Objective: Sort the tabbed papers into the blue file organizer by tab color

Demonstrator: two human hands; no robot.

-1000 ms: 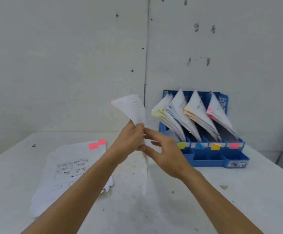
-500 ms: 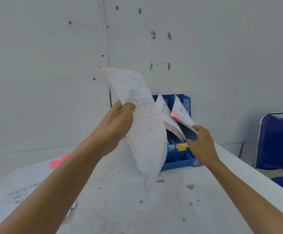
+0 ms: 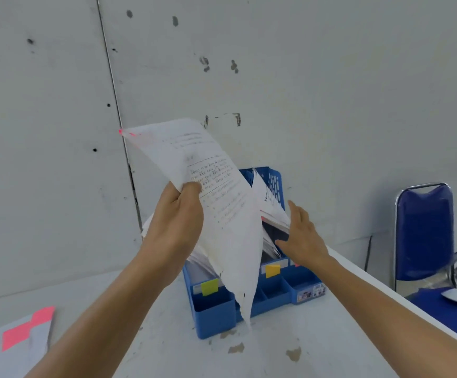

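My left hand [image 3: 179, 222] grips a printed sheet with a pink tab [image 3: 213, 192] at its top corner and holds it up in front of the blue file organizer [image 3: 213, 309]. The hanging sheet hides the organizer's middle slots. My right hand [image 3: 302, 236], fingers straight, presses against the papers [image 3: 269, 203] leaning in the organizer's right slot. Yellow-green [image 3: 209, 287] and orange [image 3: 272, 270] labels show on the organizer's front. A pile of pink-tabbed papers [image 3: 28, 334] lies on the table at the lower left.
The white table [image 3: 153, 356] stands against a grey wall, its right edge running diagonally near my right forearm. A blue chair [image 3: 424, 230] stands beyond that edge, with a blue surface below it. Brown stains mark the tabletop in front of the organizer.
My left hand has carried the pink-tabbed sheet up toward the organizer. My right hand let go of the sheet and reached to the papers in the right slot. The view turned right.
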